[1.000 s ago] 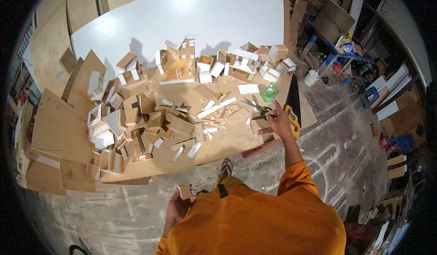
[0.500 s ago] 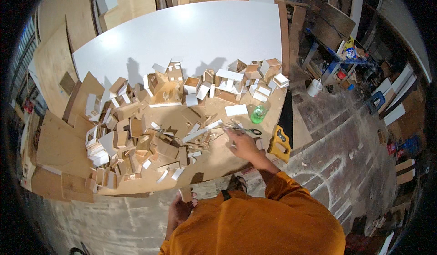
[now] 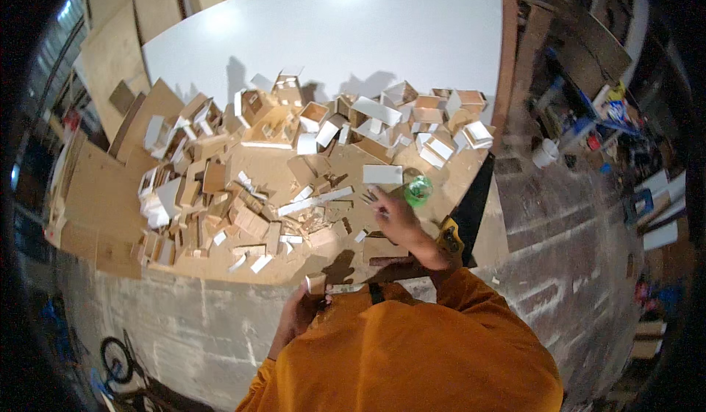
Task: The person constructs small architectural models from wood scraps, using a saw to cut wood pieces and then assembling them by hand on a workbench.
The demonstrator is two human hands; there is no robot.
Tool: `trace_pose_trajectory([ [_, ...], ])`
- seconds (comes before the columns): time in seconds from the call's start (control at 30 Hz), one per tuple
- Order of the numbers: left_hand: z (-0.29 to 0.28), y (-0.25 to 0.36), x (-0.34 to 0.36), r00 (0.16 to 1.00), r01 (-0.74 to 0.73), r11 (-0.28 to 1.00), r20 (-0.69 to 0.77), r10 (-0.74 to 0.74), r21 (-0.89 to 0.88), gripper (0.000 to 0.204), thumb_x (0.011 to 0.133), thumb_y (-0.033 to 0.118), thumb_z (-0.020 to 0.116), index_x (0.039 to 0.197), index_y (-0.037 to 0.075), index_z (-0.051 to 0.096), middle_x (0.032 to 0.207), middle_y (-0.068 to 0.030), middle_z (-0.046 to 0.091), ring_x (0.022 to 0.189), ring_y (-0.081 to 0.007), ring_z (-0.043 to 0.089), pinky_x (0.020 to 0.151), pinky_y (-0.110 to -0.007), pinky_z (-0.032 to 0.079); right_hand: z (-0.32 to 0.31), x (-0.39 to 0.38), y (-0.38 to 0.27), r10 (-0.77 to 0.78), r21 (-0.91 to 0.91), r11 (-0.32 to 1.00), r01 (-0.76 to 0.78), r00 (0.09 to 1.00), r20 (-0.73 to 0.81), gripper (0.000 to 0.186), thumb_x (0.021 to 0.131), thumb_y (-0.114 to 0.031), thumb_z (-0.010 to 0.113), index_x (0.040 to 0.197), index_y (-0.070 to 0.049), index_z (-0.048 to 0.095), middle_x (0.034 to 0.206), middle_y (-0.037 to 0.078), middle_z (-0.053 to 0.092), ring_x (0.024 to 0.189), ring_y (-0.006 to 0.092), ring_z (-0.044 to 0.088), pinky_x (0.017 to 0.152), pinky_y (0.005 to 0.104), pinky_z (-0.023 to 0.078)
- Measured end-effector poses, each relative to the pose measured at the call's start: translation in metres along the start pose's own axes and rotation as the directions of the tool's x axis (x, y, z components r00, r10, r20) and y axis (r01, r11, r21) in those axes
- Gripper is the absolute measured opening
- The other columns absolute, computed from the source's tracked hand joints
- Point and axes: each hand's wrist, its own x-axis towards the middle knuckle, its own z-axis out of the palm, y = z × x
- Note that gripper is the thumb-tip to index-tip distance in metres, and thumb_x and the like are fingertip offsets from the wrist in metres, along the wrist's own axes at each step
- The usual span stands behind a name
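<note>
My left hand point(image 3: 300, 307) grips a small tan-and-white board piece point(image 3: 315, 284) below the worktable's near edge. Over the table, my right hand point(image 3: 384, 210) has its fingers curled, with a small greyish item among them that I cannot make out; the scissors seen earlier are not distinguishable. Near that hand lie a white rectangle point(image 3: 382, 174), a long white strip point(image 3: 316, 202) and a green plastic bottle point(image 3: 418, 190). A yellow-handled handsaw point(image 3: 457, 233) rests to its right. Small board models point(image 3: 268, 118) and scattered offcuts point(image 3: 250, 224) cover much of the tabletop point(image 3: 198, 269).
A large white panel point(image 3: 323, 30) stands behind the models, with wooden sheets point(image 3: 110, 59) leaning at the left. On the right are a cluttered blue stand point(image 3: 581, 129), a white bucket point(image 3: 546, 152) and stacked boards point(image 3: 658, 206). A bicycle point(image 3: 118, 360) is at lower left.
My right hand moved leftward from the scissors toward the middle offcuts and now has its fingers more curled. My left hand rose slightly, still holding the small piece. The view shifted somewhat.
</note>
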Motion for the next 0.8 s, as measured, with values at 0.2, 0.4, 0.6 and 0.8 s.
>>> trace_pose_trajectory([
  [0.2,0.009,-0.012,0.009,0.996,0.026,0.992,-0.083,-0.036,-0.125,0.054,0.090,0.048,0.051,0.122,0.005,0.050,0.106,-0.0077,0.060,0.090,-0.0215,0.057,0.085,-0.035,0.044,-0.024,-0.002,0.009,0.106,0.135,0.985,-0.111,0.994,0.040,0.050,0.082,-0.006,0.061,0.130,-0.006,0.049,0.079,0.014,0.067,0.064,0.0204,0.063,0.060,0.0308,0.049],
  [0.4,0.027,0.003,0.014,0.990,0.072,0.997,-0.118,-0.072,-0.004,0.057,0.090,0.045,0.053,0.130,0.004,0.046,0.116,-0.0113,0.059,0.098,-0.0235,0.057,0.090,-0.036,0.044,-0.002,-0.011,0.001,0.056,0.063,0.996,-0.063,0.992,0.112,0.038,0.081,-0.007,0.062,0.118,-0.004,0.059,0.085,0.015,0.066,0.067,0.0257,0.064,0.060,0.0333,0.050],
  [0.6,0.018,0.026,0.010,0.992,0.059,0.997,-0.114,-0.054,0.044,0.055,0.091,0.045,0.053,0.127,0.004,0.047,0.112,-0.0107,0.059,0.098,-0.0234,0.056,0.091,-0.037,0.044,0.014,0.002,-0.022,-0.052,0.068,0.997,0.042,0.987,0.149,0.037,0.076,-0.010,0.064,0.113,-0.004,0.062,0.099,0.020,0.064,0.088,0.0356,0.062,0.078,0.0421,0.049],
  [0.8,-0.011,0.044,0.010,0.992,0.114,0.992,-0.057,-0.117,-0.048,0.051,0.092,0.045,0.051,0.122,0.004,0.048,0.104,-0.0091,0.060,0.091,-0.0231,0.057,0.086,-0.036,0.046,0.044,0.023,-0.036,-0.036,-0.105,0.993,0.055,0.985,0.169,0.052,0.072,-0.015,0.069,0.122,-0.006,0.056,0.107,0.026,0.059,0.100,0.0401,0.056,0.085,0.0443,0.047],
])
